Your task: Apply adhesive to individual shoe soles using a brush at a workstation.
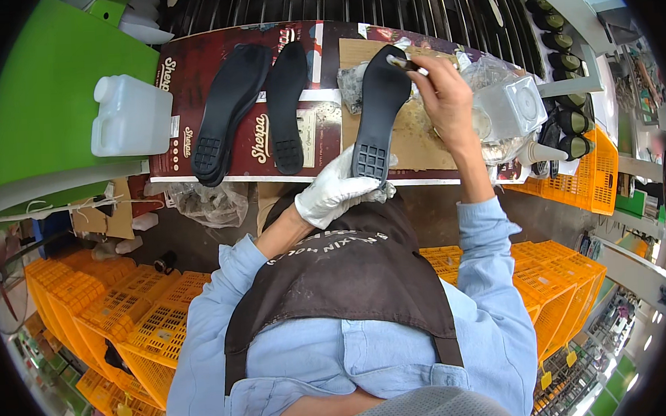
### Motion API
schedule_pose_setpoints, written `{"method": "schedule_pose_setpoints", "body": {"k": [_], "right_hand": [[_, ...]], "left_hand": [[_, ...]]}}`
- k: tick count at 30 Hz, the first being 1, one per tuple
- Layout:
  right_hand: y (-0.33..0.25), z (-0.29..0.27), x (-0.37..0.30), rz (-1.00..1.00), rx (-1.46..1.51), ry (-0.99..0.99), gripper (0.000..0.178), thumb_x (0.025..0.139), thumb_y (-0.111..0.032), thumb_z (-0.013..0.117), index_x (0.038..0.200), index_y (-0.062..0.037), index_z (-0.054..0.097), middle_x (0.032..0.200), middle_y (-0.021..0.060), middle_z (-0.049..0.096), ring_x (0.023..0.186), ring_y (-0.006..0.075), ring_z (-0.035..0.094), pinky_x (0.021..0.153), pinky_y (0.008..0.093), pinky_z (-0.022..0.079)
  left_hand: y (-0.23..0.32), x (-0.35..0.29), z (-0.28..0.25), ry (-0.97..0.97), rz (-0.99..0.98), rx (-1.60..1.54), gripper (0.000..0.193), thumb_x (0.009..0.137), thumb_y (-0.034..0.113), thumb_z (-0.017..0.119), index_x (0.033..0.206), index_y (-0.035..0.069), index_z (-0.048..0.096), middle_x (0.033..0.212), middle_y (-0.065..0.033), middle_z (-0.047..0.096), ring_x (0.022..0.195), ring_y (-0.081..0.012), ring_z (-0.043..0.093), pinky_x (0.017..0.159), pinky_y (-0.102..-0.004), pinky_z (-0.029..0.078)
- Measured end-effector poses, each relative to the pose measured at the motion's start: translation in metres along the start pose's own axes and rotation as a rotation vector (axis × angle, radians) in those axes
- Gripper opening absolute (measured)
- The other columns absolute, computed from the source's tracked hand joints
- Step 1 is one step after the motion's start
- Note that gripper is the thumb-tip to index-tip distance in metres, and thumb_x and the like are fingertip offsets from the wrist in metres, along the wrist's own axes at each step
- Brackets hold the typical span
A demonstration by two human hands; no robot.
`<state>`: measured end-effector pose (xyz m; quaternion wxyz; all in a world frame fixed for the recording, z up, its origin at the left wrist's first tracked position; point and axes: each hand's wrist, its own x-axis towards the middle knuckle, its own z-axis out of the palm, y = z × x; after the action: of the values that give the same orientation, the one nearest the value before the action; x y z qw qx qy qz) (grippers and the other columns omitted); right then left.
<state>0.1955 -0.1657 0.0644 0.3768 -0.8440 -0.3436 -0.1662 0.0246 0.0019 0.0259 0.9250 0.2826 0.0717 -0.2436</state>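
My left hand point(331, 191), in a white glove, grips a black shoe sole point(381, 100) by its heel end, where a grid of square recesses shows. The sole's toe points away from me. My bare right hand point(446, 100) pinches a small brush point(402, 63), its pale tip at the sole's toe. To the left, another black sole point(287, 94) lies on the printed cardboard, beside a stack of matching soles point(231, 108). Under the held sole is a stained brown cardboard sheet point(428, 146).
A white plastic jug point(132, 120) stands at the table's left. On the right are a clear plastic container point(510, 112), plastic film and a white cone point(541, 152). Metal rollers point(307, 4) run along the far side. Orange crates point(154, 311) stand around me, with shoes point(573, 124) at the far right.
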Motion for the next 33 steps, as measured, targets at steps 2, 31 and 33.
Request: {"method": "schedule_pose_setpoints", "body": {"k": [2, 31, 33], "right_hand": [[-0.008, 0.006, 0.004, -0.075, -0.090, -0.091, 0.021, 0.083, -0.004, 0.069, 0.103, -0.0016, 0.064, 0.088, 0.0131, 0.065, 0.071, 0.0255, 0.062, 0.064, 0.0316, 0.049], [0.063, 0.004, 0.038, 0.422, -0.091, -0.155, 0.023, 0.086, -0.018, 0.066, 0.100, -0.0003, 0.071, 0.084, 0.0135, 0.072, 0.074, 0.0197, 0.069, 0.069, 0.0300, 0.053], [0.066, 0.006, 0.043, 0.403, 0.140, -0.155, 0.023, 0.086, -0.019, 0.066, 0.099, -0.0015, 0.072, 0.081, 0.0115, 0.072, 0.074, 0.0173, 0.069, 0.068, 0.0295, 0.053]], "left_hand": [[-0.001, -0.002, 0.000, 0.010, 0.009, -0.001, 0.064, 0.086, 0.006, 0.065, 0.141, 0.002, 0.032, 0.132, -0.0173, 0.052, 0.095, -0.0221, 0.065, 0.081, -0.0324, 0.056], [0.009, -0.022, -0.012, 0.008, 0.008, -0.017, 0.065, 0.083, 0.007, 0.066, 0.139, 0.000, 0.036, 0.128, -0.0152, 0.054, 0.088, -0.0185, 0.063, 0.077, -0.0310, 0.054], [0.011, -0.024, -0.013, 0.015, 0.035, -0.031, 0.064, 0.082, 0.008, 0.066, 0.139, -0.001, 0.036, 0.127, -0.0157, 0.055, 0.087, -0.0184, 0.063, 0.076, -0.0307, 0.054]]}}
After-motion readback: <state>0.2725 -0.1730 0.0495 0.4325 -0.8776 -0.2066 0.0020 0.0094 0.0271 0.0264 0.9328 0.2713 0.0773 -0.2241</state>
